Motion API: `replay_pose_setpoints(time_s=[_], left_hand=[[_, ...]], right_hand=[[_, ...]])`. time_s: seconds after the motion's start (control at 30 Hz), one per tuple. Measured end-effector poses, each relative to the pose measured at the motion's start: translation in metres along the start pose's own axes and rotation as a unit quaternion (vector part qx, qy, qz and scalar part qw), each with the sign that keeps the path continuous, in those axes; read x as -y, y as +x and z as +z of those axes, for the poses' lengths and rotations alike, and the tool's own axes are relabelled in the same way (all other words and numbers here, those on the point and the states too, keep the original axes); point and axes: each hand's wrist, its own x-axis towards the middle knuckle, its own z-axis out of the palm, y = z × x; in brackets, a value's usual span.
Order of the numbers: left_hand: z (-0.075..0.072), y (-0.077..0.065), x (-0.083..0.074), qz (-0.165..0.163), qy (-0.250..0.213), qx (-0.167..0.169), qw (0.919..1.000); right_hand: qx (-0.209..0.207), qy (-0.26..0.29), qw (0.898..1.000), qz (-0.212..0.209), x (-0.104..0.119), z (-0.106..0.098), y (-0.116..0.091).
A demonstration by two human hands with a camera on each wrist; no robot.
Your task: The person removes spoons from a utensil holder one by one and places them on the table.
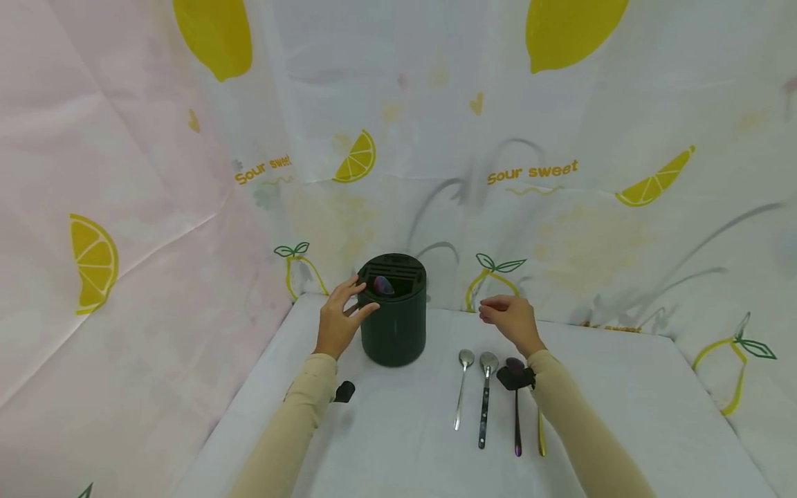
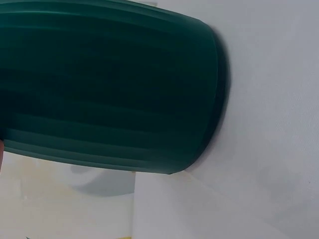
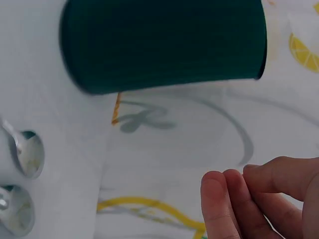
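Observation:
A dark green utensil holder (image 1: 394, 332) stands upright on the table, its slotted top holding a purplish spoon head (image 1: 383, 285) in the open compartment. My left hand (image 1: 339, 318) holds the holder's left side, fingers at the rim and thumb at the front. In the left wrist view, the holder (image 2: 109, 84) fills much of the picture. Off to the right, my right hand (image 1: 513, 319) is raised above the table, apart from the holder. Its fingers (image 3: 215, 196) bend loosely toward the thumb, with nothing between them.
Utensils lie in a row in front: a small silver spoon (image 1: 465, 358), a larger spoon with a dark handle (image 1: 488, 362), a purple spoon (image 1: 517, 422) and a gold handle (image 1: 541, 436), partly covered by the right wrist. A lemon-print cloth (image 1: 429, 104) hangs behind the table.

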Motion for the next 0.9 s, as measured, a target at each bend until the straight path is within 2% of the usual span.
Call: replay_pose_setpoints(time_s=[0.17,0.23,0.47,0.6,0.9], left_hand=[[0.001,0.0,0.0,0.004,0.003,0.0,1.0],[0.0,0.0,-0.001,0.002,0.005,-0.001,1.0],[-0.001,0.001,-0.001,0.0,0.006,0.003,1.0],[-0.002,0.001,-0.003,-0.004,0.005,0.004,1.0],[-0.002,0.0,-0.004,-0.012,0.013,0.006,0.9998]], right_hand=[[0.021,0.02,0.998,-0.054,0.026,0.019,-0.001],[0.025,0.013,0.997,-0.068,0.034,0.026,-0.002],[0.027,-0.013,0.995,-0.093,0.057,0.046,0.0],[0.035,-0.011,0.994,-0.106,0.067,0.058,0.003],[0.04,0.006,0.985,-0.165,0.08,0.085,0.009]])
